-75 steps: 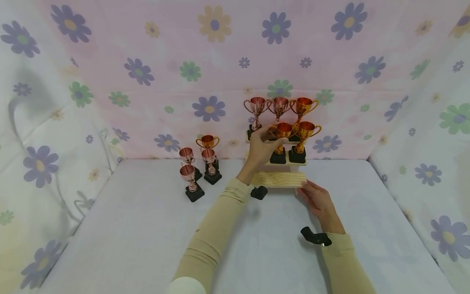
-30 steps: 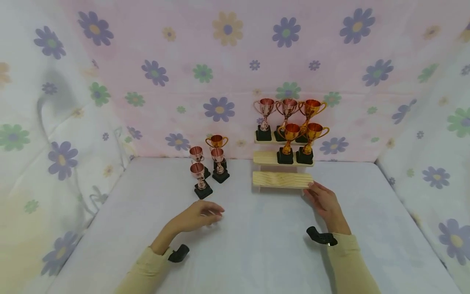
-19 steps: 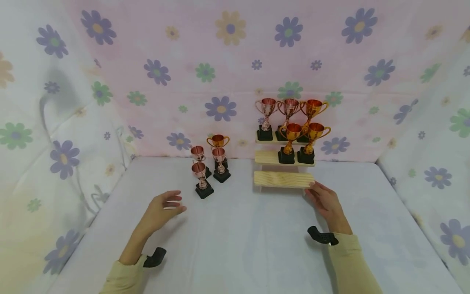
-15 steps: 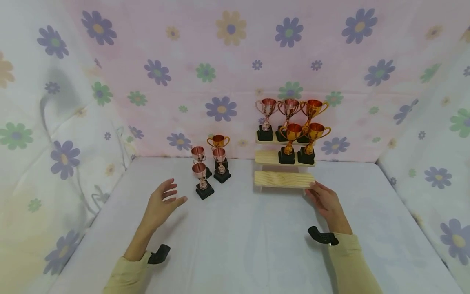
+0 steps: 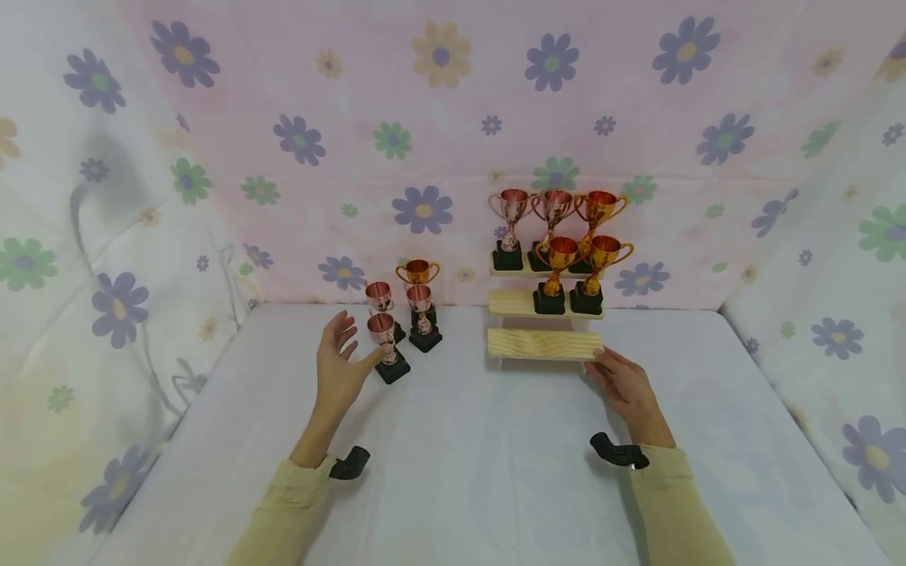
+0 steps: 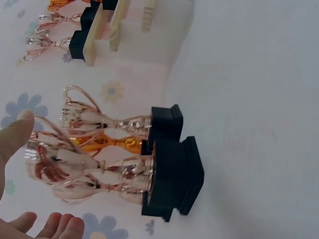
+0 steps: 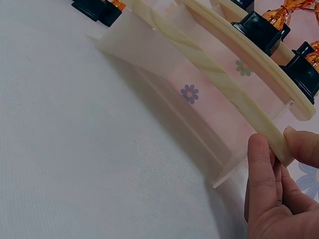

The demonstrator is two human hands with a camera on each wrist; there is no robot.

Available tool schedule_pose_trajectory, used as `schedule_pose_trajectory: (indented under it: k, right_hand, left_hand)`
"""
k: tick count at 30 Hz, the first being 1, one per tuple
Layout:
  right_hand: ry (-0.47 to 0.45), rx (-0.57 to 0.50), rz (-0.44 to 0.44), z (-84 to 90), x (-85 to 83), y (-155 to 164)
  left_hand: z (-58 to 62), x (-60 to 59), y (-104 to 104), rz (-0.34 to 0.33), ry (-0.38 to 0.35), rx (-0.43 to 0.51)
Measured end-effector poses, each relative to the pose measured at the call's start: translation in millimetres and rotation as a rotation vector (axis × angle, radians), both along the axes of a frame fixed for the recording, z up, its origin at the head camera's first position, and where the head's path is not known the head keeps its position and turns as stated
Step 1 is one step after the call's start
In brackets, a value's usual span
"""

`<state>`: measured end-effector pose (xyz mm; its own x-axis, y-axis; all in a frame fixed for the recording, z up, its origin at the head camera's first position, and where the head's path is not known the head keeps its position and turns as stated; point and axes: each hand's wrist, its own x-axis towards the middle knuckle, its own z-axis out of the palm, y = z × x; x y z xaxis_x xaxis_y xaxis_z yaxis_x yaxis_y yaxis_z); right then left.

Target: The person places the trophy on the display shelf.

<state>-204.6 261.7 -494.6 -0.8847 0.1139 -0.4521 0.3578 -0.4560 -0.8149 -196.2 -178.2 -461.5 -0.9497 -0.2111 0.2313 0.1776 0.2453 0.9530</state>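
My left hand reaches up to the nearest rose-gold trophy cup on the table. Its thumb and fingers are spread on either side of the cup, and in the left wrist view the thumb lies by one handle with the fingertips apart from the metal. The trophy stands upright on a black base. At the three-step wooden display shelf, my right hand pinches the right end of the lowest board, thumb on top and fingers beneath.
Behind the nearest trophy stand two more rose-gold trophies and a gold one. The top board carries two rose-gold trophies and a gold one; two gold trophies stand on the middle board. A flowered cloth hangs behind.
My left hand has left the middle board's gold trophy, swung back left over the table, then moved forward to the nearest rose-gold trophy. The right hand keeps its hold on the shelf.
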Motion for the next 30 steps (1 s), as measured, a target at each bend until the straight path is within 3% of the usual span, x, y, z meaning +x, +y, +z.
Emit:
schedule_pose_trajectory:
  k: [5, 12, 23, 30]
  right_hand:
    - [0.001, -0.008, 0.000, -1.3, 0.1, 0]
    - [-0.027, 0.006, 0.004, -1.5, 0.5, 0]
    - [-0.044, -0.012, -0.007, -0.1, -2.0, 2]
    - [-0.024, -0.028, 0.000, -0.6, -0.5, 3]
  left_hand:
    - [-8.6, -7.9, 8, 0.001, -0.010, 0.083]
    - [-15.3, -9.4, 24, -0.003, 0.089, 0.069]
    - [-20.2, -18.3, 52, 0.224, 0.170, 0.149]
    - [-19.9, -13.8, 47, 0.231, 0.260, 0.191]
